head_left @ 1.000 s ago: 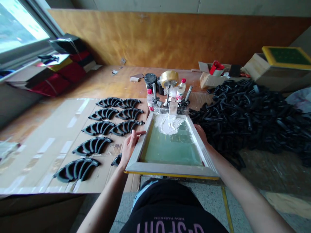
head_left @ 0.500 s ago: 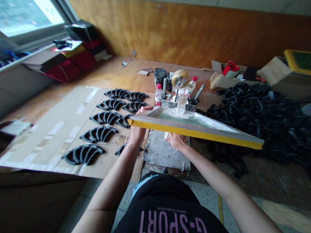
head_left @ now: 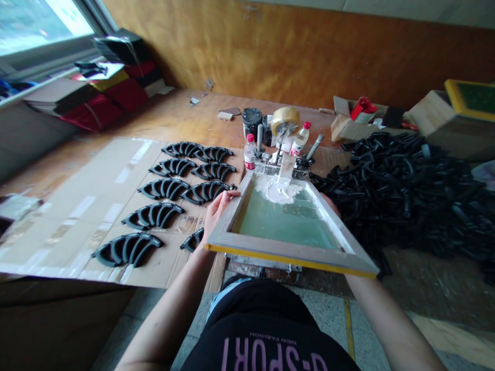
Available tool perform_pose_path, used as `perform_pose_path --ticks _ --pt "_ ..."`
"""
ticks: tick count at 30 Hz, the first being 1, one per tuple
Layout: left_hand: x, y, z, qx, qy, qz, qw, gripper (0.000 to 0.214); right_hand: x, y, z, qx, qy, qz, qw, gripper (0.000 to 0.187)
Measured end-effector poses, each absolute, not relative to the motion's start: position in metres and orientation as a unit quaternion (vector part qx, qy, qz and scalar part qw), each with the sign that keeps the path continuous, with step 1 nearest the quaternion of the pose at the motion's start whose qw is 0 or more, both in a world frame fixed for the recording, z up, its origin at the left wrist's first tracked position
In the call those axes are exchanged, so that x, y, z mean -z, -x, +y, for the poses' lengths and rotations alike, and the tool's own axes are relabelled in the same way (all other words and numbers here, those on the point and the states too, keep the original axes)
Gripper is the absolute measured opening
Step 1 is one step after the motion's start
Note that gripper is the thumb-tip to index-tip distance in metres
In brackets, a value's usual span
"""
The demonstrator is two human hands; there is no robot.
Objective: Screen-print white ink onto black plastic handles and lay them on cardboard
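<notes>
A wooden screen-printing frame (head_left: 288,250) with green mesh and a smear of white ink (head_left: 279,189) at its far end lies tilted down over the metal base in front of me. My left hand (head_left: 218,212) grips the frame's left rail, fingers over the top edge. My right hand (head_left: 331,204) rests at the right rail; its fingers are mostly hidden behind the frame. To the left, on cardboard (head_left: 77,206), black curved plastic parts (head_left: 154,215) lie in two rows. One more black part (head_left: 192,240) lies just beside my left wrist.
A big heap of black plastic parts (head_left: 410,185) fills the table on the right. Behind the frame stand bottles (head_left: 250,152), a black can (head_left: 251,119) and a tape roll (head_left: 284,120). Boxes (head_left: 429,111) sit at the back right. Red and black folders (head_left: 96,98) lie by the window.
The frame was swung up on its hinge half a second ago with my right hand on the base beneath it; now it is lowered again and my right hand is back at the right rail.
</notes>
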State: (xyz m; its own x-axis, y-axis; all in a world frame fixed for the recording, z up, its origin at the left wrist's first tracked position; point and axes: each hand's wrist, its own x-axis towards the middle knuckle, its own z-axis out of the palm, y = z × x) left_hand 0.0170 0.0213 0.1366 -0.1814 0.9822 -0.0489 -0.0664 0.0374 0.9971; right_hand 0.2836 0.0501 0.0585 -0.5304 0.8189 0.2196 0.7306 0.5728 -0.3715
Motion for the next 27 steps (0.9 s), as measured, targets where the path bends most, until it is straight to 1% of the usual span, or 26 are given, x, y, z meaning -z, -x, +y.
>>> perform_pose_path --ticks 4,5,7,9,11,13,15,17,20,22,25,27 --pt "-0.094 -0.006 0.000 -0.451 -0.386 0.582 0.556 0.046 -0.081 -0.291 0.087 -0.088 0.487 -0.843 0.213 0.067" --pt "-0.081 -0.006 -0.003 -0.436 -0.373 0.581 0.577 0.051 -0.087 -0.292 0.098 -0.074 0.502 -0.832 0.224 0.069" --pt "-0.055 -0.006 -0.006 -0.417 -0.360 0.586 0.595 0.067 -0.096 -0.291 0.121 -0.043 0.529 -0.813 0.240 0.068" --pt "-0.033 -0.008 -0.006 -0.411 -0.360 0.599 0.585 0.077 -0.099 -0.285 0.138 -0.024 0.547 -0.808 0.217 0.057" --pt "-0.019 -0.009 -0.005 -0.412 -0.362 0.605 0.577 0.077 -0.095 -0.274 0.148 -0.033 0.558 -0.815 0.150 0.037" --pt "-0.012 -0.008 -0.004 -0.414 -0.361 0.600 0.581 0.075 -0.088 -0.263 0.146 -0.045 0.566 -0.819 0.082 0.021" --pt "-0.009 -0.007 -0.004 -0.410 -0.359 0.595 0.591 0.075 -0.081 -0.257 0.132 -0.043 0.558 -0.827 0.052 0.014" --pt "-0.009 -0.007 -0.004 -0.410 -0.357 0.593 0.594 0.075 -0.077 -0.257 0.111 -0.042 0.506 -0.860 0.050 0.013" --pt "-0.010 -0.007 -0.005 -0.418 -0.352 0.592 0.592 0.074 -0.079 -0.267 0.084 -0.069 0.383 -0.920 0.052 0.020" --pt "-0.011 -0.008 -0.005 -0.421 -0.345 0.591 0.596 0.074 -0.085 -0.276 0.078 -0.103 0.327 -0.938 0.052 0.022" --pt "-0.016 -0.009 -0.005 -0.416 -0.341 0.596 0.596 0.075 -0.091 -0.280 0.084 -0.139 0.340 -0.927 0.068 0.015" --pt "-0.019 -0.010 -0.006 -0.416 -0.340 0.598 0.595 0.075 -0.087 -0.277 0.088 -0.119 0.392 -0.906 0.106 0.014"
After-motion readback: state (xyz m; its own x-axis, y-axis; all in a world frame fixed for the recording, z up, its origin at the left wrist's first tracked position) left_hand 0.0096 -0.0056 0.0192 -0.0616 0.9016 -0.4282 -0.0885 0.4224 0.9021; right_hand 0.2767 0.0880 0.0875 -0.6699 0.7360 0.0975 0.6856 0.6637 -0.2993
